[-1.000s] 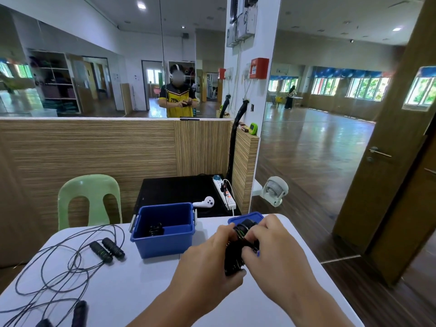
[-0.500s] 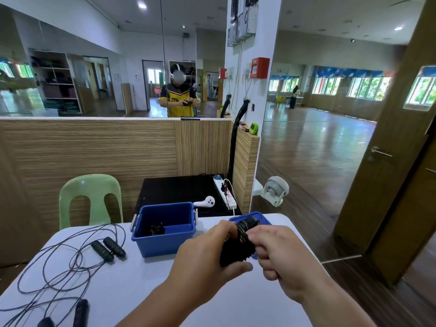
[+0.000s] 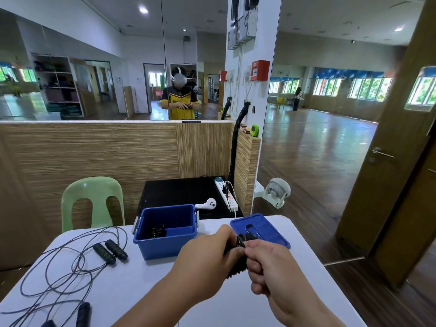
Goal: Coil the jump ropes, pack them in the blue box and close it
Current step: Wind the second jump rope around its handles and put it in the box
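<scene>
A white table [image 3: 146, 286] bears the blue box [image 3: 165, 246]; mirrored wall [image 3: 94, 67] behind.

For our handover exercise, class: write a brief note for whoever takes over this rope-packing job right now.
Left hand grips the held rope; right hand pinches it too.
Box open, one coil inside; lid on the table to its right.
Loose ropes sprawl on the table's left.
Done: one coil boxed; held rope looks nearly bundled.
Left: box it, coil and pack the loose ropes, close the box.
</scene>
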`<action>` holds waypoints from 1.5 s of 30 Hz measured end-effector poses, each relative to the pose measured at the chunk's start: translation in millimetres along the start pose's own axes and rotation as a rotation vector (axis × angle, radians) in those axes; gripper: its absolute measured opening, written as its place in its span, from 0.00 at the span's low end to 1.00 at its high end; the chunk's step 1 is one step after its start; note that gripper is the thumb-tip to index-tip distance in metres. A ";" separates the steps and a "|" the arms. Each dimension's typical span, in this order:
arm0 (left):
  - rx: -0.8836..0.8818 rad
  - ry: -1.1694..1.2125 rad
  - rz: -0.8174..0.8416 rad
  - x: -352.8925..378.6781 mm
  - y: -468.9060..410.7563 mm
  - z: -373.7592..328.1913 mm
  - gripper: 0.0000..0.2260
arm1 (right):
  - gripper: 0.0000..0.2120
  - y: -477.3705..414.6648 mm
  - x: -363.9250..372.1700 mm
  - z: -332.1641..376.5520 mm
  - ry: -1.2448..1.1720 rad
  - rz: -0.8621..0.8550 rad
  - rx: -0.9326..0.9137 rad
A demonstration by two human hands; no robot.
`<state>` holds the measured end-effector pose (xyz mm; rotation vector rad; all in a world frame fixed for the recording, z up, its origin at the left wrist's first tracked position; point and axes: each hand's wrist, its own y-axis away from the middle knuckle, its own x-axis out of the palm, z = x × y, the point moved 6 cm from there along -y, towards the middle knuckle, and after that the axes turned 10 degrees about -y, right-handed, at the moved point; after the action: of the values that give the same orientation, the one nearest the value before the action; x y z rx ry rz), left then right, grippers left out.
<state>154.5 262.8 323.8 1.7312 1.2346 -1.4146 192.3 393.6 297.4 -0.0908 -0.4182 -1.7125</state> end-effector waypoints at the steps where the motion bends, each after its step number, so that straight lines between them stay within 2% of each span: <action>1: -0.025 0.066 0.012 0.2 -1.1 1.3 0.09 | 0.08 -0.1 -0.3 -0.9 0.005 -0.009 -0.016; 5: -0.120 0.349 0.038 0.0 -1.9 4.7 0.06 | 0.09 0.6 -0.9 0.5 0.056 -0.023 -0.094; 9: -0.179 0.480 0.043 -0.1 2.1 2.5 0.05 | 0.10 3.3 0.7 5.1 0.216 0.001 -0.184; 13: -0.250 0.681 0.044 1.3 4.3 1.6 0.08 | 0.10 9.9 4.4 13.3 0.503 -0.004 -0.457; 18: -0.316 0.925 0.057 -0.2 6.4 -0.2 0.13 | 0.21 13.9 4.9 15.8 0.629 -0.071 -0.784; 21: -0.293 0.980 0.069 -2.4 7.7 -3.5 0.14 | 0.19 14.8 11.5 20.0 0.737 -0.071 -0.965; 24: -0.282 1.008 0.066 -1.7 8.6 -3.3 0.14 | 0.15 15.7 13.7 23.5 0.760 -0.081 -1.070; 28: -0.278 1.097 0.017 2.0 8.9 -2.4 0.12 | 0.01 13.2 11.4 26.0 0.746 -0.097 -1.093; 31: -0.290 1.255 -0.082 -1.5 10.2 2.0 0.06 | 0.11 11.7 4.0 29.7 0.649 -0.172 -1.047; 33: -0.278 1.286 -0.043 1.0 11.7 -0.2 0.05 | 0.16 11.7 3.5 32.7 0.609 -0.173 -0.997; 36: -0.276 1.192 0.085 10.9 14.4 -11.6 0.14 | 0.16 13.8 12.1 36.8 0.587 -0.115 -0.942; 39: -0.270 1.242 0.078 10.5 12.0 -14.8 0.22 | 0.15 16.3 17.4 42.3 0.565 -0.050 -0.878; 45: -0.220 1.417 0.018 9.3 6.3 -11.9 0.22 | 0.15 20.5 23.0 55.2 0.465 0.031 -0.785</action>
<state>165.3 273.3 317.5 2.5581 1.8516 0.2238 198.3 387.4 360.1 -0.2562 0.6079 -1.7138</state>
